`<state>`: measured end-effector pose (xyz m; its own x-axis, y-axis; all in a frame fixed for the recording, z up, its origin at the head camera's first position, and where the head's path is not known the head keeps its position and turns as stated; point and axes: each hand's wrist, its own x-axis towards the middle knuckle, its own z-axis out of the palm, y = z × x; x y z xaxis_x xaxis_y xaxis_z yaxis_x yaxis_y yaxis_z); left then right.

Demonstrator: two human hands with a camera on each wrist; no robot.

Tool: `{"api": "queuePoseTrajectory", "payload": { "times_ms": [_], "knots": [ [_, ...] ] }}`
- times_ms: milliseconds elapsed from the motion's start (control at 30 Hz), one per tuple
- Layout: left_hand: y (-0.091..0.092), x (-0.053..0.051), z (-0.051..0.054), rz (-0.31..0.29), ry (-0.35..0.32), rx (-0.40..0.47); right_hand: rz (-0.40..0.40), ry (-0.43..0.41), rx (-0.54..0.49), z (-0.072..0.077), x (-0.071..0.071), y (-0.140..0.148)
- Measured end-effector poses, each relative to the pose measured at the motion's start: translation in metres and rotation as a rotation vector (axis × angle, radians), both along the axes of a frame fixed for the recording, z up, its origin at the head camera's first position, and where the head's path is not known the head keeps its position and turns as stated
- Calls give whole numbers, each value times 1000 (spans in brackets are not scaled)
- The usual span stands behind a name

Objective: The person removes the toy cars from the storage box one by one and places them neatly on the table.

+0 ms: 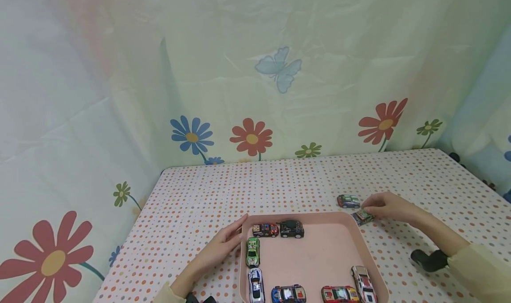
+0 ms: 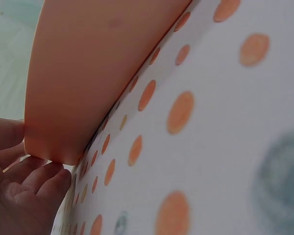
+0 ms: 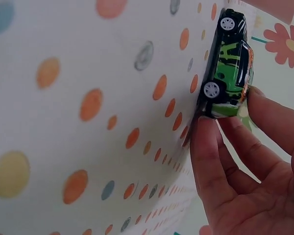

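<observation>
A pink tray (image 1: pixel 311 258) lies on the dotted table, with several toy cars along its inner sides. At its back left corner, the left hand (image 1: pixel 217 247) holds the rim; in the left wrist view the fingers of that hand (image 2: pixel 27 181) are curled about the tray's corner (image 2: pixel 68 112). Outside the back right corner, the right hand (image 1: pixel 395 207) pinches a green and black toy car (image 1: pixel 362 217). The right wrist view shows the thumb and fingers of this hand (image 3: pixel 250 156) at one end of the car (image 3: pixel 230 68), whose wheels are at the tabletop.
Another green toy car (image 1: pixel 348 201) stands just behind the held one. In the tray are a black car (image 1: pixel 292 228), a green car (image 1: pixel 253 252), a white car (image 1: pixel 256 285) and others. A flowered curtain (image 1: pixel 279 108) hangs behind the table.
</observation>
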<state>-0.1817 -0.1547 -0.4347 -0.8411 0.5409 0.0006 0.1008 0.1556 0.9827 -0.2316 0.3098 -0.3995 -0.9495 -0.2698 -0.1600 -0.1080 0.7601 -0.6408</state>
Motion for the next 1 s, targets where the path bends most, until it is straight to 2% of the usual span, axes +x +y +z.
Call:
{"api": "queuePoseTrajectory", "payload": {
  "times_ms": [233, 400, 600, 700, 767, 833, 933, 1000],
  "knots": [
    [1, 0, 1, 4, 0, -1, 39, 79, 32, 3, 1, -4],
    [1, 1, 1, 5, 3, -6, 39, 195, 116, 9, 7, -10],
    [1, 0, 0, 3, 4, -7, 72, 372, 198, 22, 26, -24],
    [1, 1, -1, 2, 6, -8, 129, 410, 169, 31, 41, -37],
    [1, 1, -1, 5, 5, -9, 201, 405, 139, 36, 52, -48],
    [1, 1, -1, 12, 5, -15, 287, 363, 103, 38, 64, -60],
    [0, 1, -1, 22, 5, -20, 407, 227, 62, 36, 77, -75],
    [1, 1, -1, 25, 8, -24, 480, 170, 58, 32, 84, -82]
  ]
}}
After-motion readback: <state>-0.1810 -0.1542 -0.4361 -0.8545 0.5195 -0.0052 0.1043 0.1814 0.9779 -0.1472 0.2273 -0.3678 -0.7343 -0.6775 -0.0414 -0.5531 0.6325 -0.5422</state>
